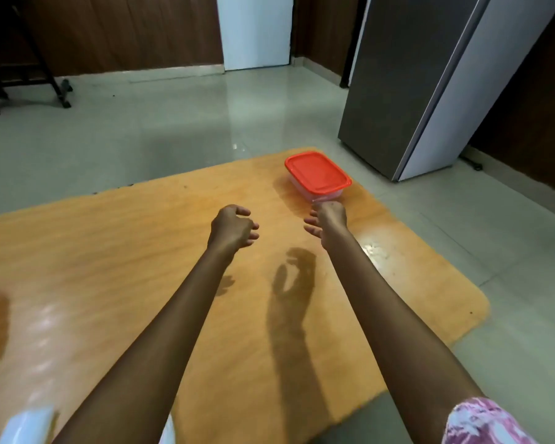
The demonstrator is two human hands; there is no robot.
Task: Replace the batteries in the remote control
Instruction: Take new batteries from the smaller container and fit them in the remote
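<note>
A clear plastic box with a red lid (318,174) sits closed at the far right of the wooden table (109,267). My right hand (329,221) is stretched out just in front of the box's near corner, fingers apart and empty. My left hand (234,227) hovers over the table to its left, fingers curled loosely around nothing. No remote control or batteries show anywhere in view.
A blurred white object (26,424) lies at the table's near left edge. A grey refrigerator (430,81) stands on the tiled floor beyond the table's right corner. A dark metal stand (45,59) is at the far left.
</note>
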